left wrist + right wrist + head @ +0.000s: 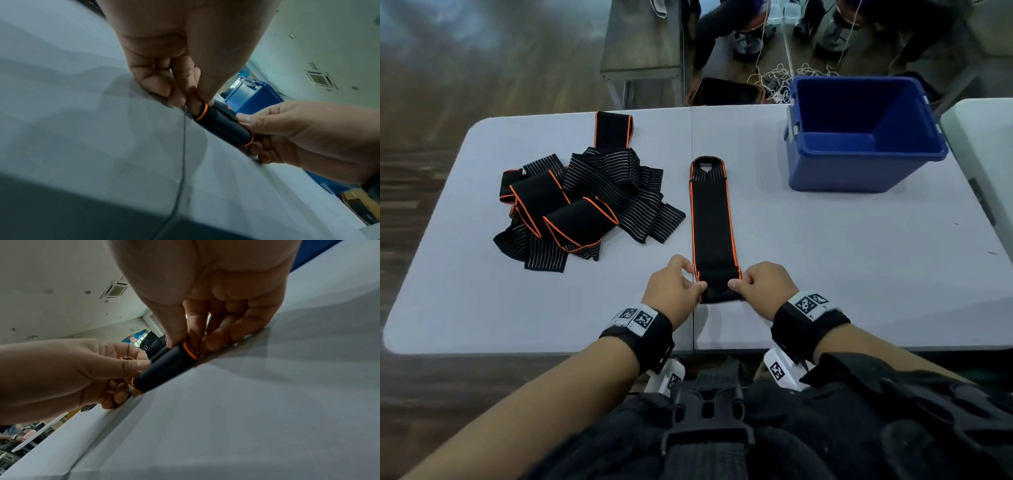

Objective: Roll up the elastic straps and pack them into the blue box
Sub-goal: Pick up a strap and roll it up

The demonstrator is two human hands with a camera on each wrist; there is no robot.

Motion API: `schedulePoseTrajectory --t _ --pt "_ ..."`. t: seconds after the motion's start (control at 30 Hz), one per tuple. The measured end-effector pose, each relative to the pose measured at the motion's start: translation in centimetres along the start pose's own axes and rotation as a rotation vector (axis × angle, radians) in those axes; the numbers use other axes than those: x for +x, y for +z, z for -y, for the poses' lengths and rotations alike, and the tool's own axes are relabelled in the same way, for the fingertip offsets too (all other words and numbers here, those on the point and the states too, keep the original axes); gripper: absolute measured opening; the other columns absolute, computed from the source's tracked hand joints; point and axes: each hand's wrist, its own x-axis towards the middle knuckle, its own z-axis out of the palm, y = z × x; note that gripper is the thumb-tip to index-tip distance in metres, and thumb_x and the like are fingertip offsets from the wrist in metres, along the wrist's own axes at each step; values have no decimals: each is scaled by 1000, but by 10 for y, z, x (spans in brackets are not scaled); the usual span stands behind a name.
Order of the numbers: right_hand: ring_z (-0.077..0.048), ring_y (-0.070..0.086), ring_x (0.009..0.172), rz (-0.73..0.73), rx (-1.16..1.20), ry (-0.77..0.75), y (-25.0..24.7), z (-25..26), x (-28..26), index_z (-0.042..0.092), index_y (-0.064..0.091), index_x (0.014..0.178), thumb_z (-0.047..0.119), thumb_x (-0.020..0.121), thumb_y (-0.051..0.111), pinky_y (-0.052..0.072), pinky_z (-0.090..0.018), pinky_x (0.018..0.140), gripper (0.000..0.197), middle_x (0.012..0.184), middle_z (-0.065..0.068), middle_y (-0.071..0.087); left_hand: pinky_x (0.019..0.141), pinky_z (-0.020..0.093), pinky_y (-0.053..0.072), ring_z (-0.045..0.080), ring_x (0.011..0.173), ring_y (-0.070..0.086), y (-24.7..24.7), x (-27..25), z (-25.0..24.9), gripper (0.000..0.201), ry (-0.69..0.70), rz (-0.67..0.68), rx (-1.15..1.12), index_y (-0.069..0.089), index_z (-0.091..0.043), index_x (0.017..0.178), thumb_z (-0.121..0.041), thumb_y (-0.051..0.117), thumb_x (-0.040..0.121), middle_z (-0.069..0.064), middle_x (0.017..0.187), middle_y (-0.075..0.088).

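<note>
A black elastic strap with orange edging lies flat down the middle of the grey table, its near end wound into a small roll. My left hand pinches the roll's left end and my right hand pinches its right end. Both wrist views show the same tight roll pinched between thumbs and fingers of both hands against the tabletop. The blue box stands open and empty at the far right.
A heap of several more black straps, some striped and some orange-edged, lies on the table's left half. Another table edge sits to the right. People and cables are beyond the far edge.
</note>
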Motion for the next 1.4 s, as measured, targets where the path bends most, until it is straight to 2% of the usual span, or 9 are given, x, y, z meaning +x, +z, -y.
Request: schedulePoseTrajectory --t 0.23,0.53,0.7,0.87,1.0,1.1,1.17,1.27,1.4 --pt "-17 62 84 -69 165 30 0 0 -2 21 53 106 35 85 74 52 -33 77 33 88 1 63 68 26 50 9 70 63 -1 3 2 24 145 55 110 51 -30 102 -23 70 90 -3 70 68" --pt "-19 58 103 -110 27 -107 7 2 -7 20 64 124 33 90 68 45 -27 92 36 107 1 58 90 32 51 14 93 60 -4 2 7 24 232 29 187 68 -24 109 -21 74 86 -9 95 61" --pt "-19 51 107 -197 -10 -176 8 3 -7 20 65 118 29 88 71 47 -33 96 33 115 2 50 99 33 45 20 113 51 -1 6 13 22 360 1 323 74 -16 111 -22 72 90 -4 120 57" --pt "-24 49 115 -160 -232 -277 14 4 -7 19 63 127 32 99 54 44 -33 98 32 126 0 55 94 38 50 27 102 56 2 0 16 26 560 14 513 71 -11 115 -26 61 98 1 124 62" --pt "-23 41 124 -76 -340 -296 13 -4 -13 22 50 142 52 91 59 42 -37 103 60 140 5 48 99 37 48 24 114 52 1 -7 29 63 507 73 526 62 -16 134 -55 70 85 -4 141 56" --pt "-23 41 124 -35 -389 -300 10 -6 -13 25 41 147 44 90 64 43 -37 102 64 145 6 44 106 33 42 23 119 48 0 -8 26 62 481 63 521 53 -20 144 -44 70 90 -6 148 52" --pt "-23 45 120 -31 -323 -287 7 -6 -10 24 45 145 38 92 62 43 -37 101 57 138 4 49 101 31 43 24 111 54 -2 -8 22 51 468 31 451 60 -21 139 -37 70 91 -4 138 62" --pt "-24 56 108 -32 -155 -231 0 1 -6 21 58 132 35 94 60 46 -37 93 41 116 -2 60 85 28 49 17 86 63 -5 -5 17 34 305 -33 180 72 -26 123 -31 72 90 -1 93 75" --pt "-20 62 92 -91 38 -120 -2 8 -2 21 69 109 31 94 62 46 -30 79 19 94 0 69 76 22 48 10 80 65 -3 8 13 19 112 -43 3 79 -30 106 -34 70 90 -8 79 72"
